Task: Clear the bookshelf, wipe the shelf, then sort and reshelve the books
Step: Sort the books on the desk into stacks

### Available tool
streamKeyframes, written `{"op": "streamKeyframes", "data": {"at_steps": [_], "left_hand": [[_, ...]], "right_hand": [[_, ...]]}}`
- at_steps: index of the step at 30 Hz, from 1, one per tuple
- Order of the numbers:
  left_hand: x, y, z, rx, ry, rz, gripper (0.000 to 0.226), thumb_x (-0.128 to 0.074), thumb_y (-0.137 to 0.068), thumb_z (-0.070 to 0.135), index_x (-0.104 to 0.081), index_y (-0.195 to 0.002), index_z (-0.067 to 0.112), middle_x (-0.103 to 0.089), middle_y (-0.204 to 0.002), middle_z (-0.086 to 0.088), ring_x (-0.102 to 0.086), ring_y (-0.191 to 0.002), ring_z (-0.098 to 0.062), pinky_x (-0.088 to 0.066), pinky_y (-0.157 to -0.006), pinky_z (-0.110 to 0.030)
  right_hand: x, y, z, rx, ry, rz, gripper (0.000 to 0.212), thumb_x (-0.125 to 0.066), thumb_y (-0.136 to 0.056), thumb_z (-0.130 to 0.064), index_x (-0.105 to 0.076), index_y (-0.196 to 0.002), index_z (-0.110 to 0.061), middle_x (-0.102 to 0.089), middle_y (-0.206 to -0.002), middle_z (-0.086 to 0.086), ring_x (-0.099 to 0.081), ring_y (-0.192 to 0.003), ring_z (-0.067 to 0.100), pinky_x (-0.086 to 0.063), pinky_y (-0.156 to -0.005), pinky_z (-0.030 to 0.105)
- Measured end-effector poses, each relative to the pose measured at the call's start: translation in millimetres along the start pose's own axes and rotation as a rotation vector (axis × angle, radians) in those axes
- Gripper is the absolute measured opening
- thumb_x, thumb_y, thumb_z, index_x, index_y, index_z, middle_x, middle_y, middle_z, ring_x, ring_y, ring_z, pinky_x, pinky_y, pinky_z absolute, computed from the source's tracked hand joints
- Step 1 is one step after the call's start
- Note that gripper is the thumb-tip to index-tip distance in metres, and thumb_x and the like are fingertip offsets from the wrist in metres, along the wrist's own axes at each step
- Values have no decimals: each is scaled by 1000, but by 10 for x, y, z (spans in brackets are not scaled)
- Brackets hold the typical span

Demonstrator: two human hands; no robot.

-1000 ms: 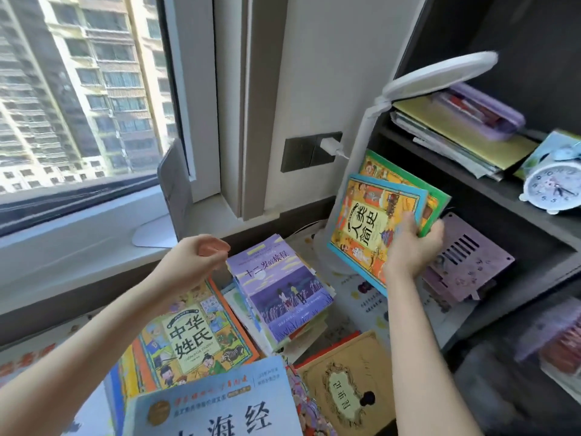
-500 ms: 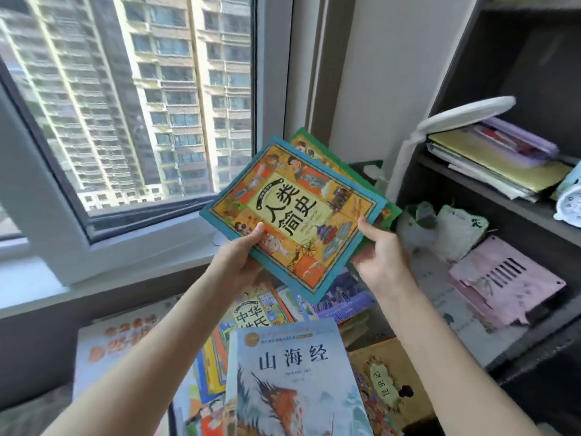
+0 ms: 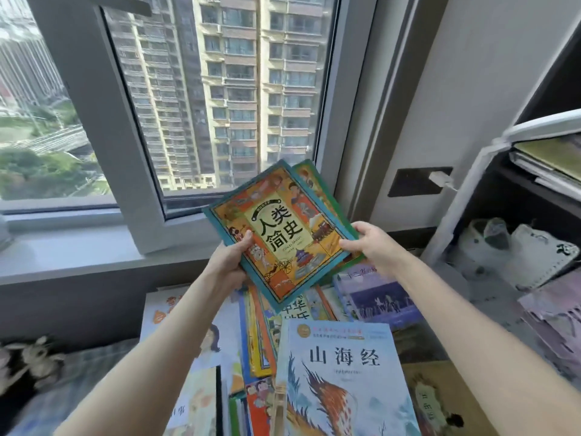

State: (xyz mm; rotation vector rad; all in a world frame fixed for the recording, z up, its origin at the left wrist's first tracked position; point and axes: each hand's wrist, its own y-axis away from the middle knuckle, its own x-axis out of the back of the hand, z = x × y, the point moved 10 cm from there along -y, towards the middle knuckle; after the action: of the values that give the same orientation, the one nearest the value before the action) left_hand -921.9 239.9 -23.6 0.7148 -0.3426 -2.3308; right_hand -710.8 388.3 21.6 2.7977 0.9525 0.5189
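Note:
I hold a thin stack of picture books in the air in front of the window. The top one is an orange and teal history book (image 3: 283, 234); a green-edged book (image 3: 317, 187) peeks out behind it. My left hand (image 3: 229, 262) grips the stack's lower left edge, thumb on the cover. My right hand (image 3: 374, 247) holds its right edge. Below them lies a pile of books, with a pale blue book with a bird (image 3: 342, 382) on top at the front and a purple book (image 3: 377, 297) further right. The dark bookshelf (image 3: 528, 196) stands at the right.
A white lamp arm (image 3: 468, 184) rises in front of the shelf, plugged into a wall socket (image 3: 418, 182). Papers and folders (image 3: 553, 158) lie on the upper shelf; pale bags (image 3: 509, 250) and a pink pad (image 3: 556, 306) sit lower. The windowsill (image 3: 78, 250) runs along the left.
My right hand drew the books out from beside the shelf and lifted them over the pile. My left hand rose and took the stack's left edge. The view swung left and upward.

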Motion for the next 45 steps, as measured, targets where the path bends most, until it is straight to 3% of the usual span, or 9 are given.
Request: {"op": "streamKeyframes", "data": {"at_steps": [9,13,16,20,24,26,31,36,45], "left_hand": [[262,-241,-421,-158,-233,-69,23,-63,-87,4,-60,-108,13,-72,-103,-5,-68,-95,-24,-52,-83,-41],[475,-454,-1009,-27,-346,43,21,-63,-89,5,-58,-108,12,-71,-101,-5,-66,-97,-24,-52,-86,-43],[600,-602,-1367,119,-439,99,25,-61,-92,11,-53,-115,7,-68,-107,-12,-66,-97,-28,-52,-89,-49],[651,-718,-1593,247,-484,145,26,-53,-95,10,-47,-120,4,-68,-101,-13,-68,-86,-23,-55,-71,-39],[733,-730,-1448,198,-737,145,38,-51,-97,11,-41,-134,8,-57,-124,-11,-59,-102,-21,-48,-82,-31],[1020,-764,-1263,119,-867,233,50,-51,-96,11,-35,-143,9,-46,-140,-13,-51,-117,-25,-45,-95,-36],[2207,-495,-645,105,-1296,680,38,-48,-93,10,-45,-130,2,-45,-131,-21,-51,-111,-36,-45,-87,-40],[2910,-350,-872,371,-1030,578,33,-61,-91,25,-50,-109,0,-57,-101,-12,-54,-102,-33,-41,-78,-34],[3219,-450,-1072,418,-787,569,59,-72,-82,35,-54,-126,-1,-55,-131,-14,-52,-118,-32,-44,-89,-38]], "right_hand": [[-334,-338,522,8,-5,-55,30,-64,-85,6,-61,-106,-16,-69,-106,0,-65,-103,19,-54,-85,31],[-538,-459,998,-87,123,-76,32,-60,-90,1,-52,-116,-16,-65,-109,-1,-63,-103,16,-52,-75,25],[-612,-581,1274,-177,311,-74,43,-63,-89,-9,-43,-127,-16,-60,-117,3,-59,-107,19,-52,-87,38],[-673,-753,1458,-194,559,-46,42,-63,-85,-27,-42,-121,-24,-62,-112,2,-61,-103,22,-54,-86,43],[-780,-734,1301,-173,708,-62,57,-51,-94,-9,-30,-146,-15,-55,-131,9,-57,-114,26,-50,-83,33],[-817,-751,1205,-142,734,-84,49,-47,-96,-8,-38,-144,-14,-54,-135,9,-56,-112,23,-47,-79,28],[-1058,-699,978,-78,775,-302,31,-49,-97,-16,-58,-127,-18,-58,-126,1,-59,-102,16,-48,-76,25],[-1310,-643,819,-89,741,-423,22,-52,-96,-17,-61,-116,-24,-66,-108,0,-66,-94,11,-57,-86,34],[-1512,-525,494,-77,801,-534,19,-50,-99,-17,-63,-110,-25,-70,-99,-5,-70,-86,7,-58,-83,32]]}}
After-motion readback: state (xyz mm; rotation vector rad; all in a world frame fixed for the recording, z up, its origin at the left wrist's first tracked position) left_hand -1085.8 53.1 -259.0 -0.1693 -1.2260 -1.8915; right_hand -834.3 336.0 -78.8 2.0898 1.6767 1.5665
